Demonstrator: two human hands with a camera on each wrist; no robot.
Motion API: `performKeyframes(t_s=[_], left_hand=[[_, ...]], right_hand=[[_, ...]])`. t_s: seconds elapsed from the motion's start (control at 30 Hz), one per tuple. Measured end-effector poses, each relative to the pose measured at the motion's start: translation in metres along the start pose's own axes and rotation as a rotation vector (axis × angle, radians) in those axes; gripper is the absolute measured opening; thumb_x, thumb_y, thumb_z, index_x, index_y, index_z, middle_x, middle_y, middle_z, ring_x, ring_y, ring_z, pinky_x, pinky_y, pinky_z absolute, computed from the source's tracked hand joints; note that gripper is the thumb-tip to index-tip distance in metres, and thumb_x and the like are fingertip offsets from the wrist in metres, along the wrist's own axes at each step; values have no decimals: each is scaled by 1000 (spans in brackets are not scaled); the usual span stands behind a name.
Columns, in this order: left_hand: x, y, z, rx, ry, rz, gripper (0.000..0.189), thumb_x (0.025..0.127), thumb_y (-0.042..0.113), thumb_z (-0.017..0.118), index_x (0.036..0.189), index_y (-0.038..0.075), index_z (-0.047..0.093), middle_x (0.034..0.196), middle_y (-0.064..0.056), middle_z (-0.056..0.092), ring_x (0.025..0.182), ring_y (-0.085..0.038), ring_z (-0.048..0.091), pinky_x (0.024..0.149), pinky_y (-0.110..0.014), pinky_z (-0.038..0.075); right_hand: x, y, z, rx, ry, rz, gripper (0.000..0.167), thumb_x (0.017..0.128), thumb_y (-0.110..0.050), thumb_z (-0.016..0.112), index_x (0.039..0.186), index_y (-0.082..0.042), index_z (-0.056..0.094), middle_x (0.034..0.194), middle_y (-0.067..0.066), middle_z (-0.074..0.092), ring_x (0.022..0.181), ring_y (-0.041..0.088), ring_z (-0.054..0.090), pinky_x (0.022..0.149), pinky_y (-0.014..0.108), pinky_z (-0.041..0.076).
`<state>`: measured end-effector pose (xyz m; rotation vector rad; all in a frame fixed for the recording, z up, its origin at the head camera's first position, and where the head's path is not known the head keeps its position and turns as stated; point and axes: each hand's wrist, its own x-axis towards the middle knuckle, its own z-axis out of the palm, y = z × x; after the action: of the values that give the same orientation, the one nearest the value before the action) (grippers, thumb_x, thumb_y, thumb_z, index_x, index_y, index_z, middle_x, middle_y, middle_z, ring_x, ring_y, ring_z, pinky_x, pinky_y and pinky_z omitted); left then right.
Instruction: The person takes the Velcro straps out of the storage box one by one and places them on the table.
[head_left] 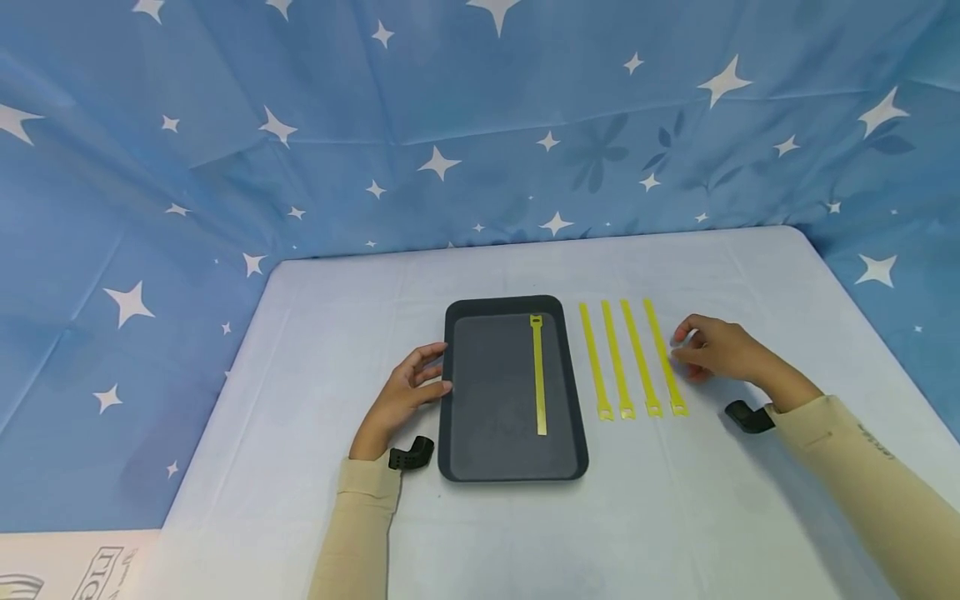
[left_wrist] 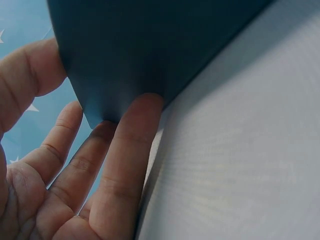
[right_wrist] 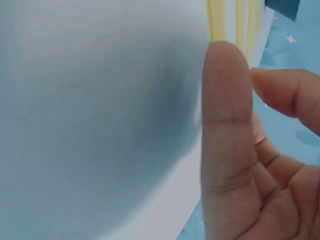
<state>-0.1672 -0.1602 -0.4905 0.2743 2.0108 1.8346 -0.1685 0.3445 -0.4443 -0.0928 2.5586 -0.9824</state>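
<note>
In the head view my left hand (head_left: pixel 408 383) rests against the left side of a dark grey tray (head_left: pixel 483 400). The left wrist view shows the thumb and fingertips touching the tray's outer wall (left_wrist: pixel 125 50). One yellow cable strap (head_left: pixel 539 375) lies inside the tray, its slotted head at the far end. Right of the tray, several more yellow straps lie side by side, slotted heads toward me. My right hand (head_left: pixel 716 348) is beside the rightmost strap (head_left: pixel 663 354), fingers loosely bent. In the right wrist view nothing shows between thumb and index finger.
A white cloth covers the table (head_left: pixel 637 517). Behind it hangs a blue curtain (head_left: pixel 337 125) with white stars. Each wrist wears a black device, and a printed box or sheet (head_left: pixel 75 567) shows at the lower left.
</note>
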Motion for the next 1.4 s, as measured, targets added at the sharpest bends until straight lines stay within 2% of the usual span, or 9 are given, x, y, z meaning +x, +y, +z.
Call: performKeyframes(t_s=[0.13,0.4,0.57,0.67,1.0,1.17,1.4], left_hand=[[0,-1,-1,0,-1,6,69,101,-2,68,164,-1,38,170,-23,37,152,-43,43,101,-29,55],[-1,0,-1,-18,-15,21,69,101,-1,67,164,-2,37,170,-25,35,152,-47,42,101,-28,55],[-1,2,1,-47,-21,36,70,101,-2,67,164,-4,37,171,-26,33,148,-48,44,98,-27,56],[-1,2,2,-57,-22,35,70,101,-3,67,164,-4,37,172,-25,32,147,-47,45,97,-26,57],[-1,2,1,-57,-18,33,70,101,-3,67,164,-4,37,171,-25,33,145,-44,48,97,-26,57],[-1,2,0,-56,-23,37,70,101,-3,67,164,-4,37,171,-26,34,145,-45,48,97,-26,57],[0,1,0,-67,-24,37,70,100,-3,67,164,-4,38,171,-26,34,145,-45,48,96,-27,58]], right_hand=[[1,-3,-2,-4,53,-87,20,104,-7,70,115,7,60,90,9,67,73,20,70,66,31,62],[5,-13,4,-12,202,-370,14,96,6,77,110,3,74,100,9,74,86,3,65,76,14,54],[9,-18,9,44,222,-471,16,94,10,77,109,3,76,105,16,75,90,0,65,79,12,54],[12,-22,10,72,205,-498,18,93,12,77,109,5,76,108,17,75,93,1,65,80,13,54],[24,-34,14,94,168,-585,24,92,14,77,114,7,75,109,7,75,93,6,69,83,16,56],[30,-41,16,119,131,-603,25,91,14,78,115,6,75,111,4,75,96,7,69,84,17,57],[34,-55,17,133,83,-623,26,92,13,78,117,8,74,111,12,75,99,11,70,85,21,58]])
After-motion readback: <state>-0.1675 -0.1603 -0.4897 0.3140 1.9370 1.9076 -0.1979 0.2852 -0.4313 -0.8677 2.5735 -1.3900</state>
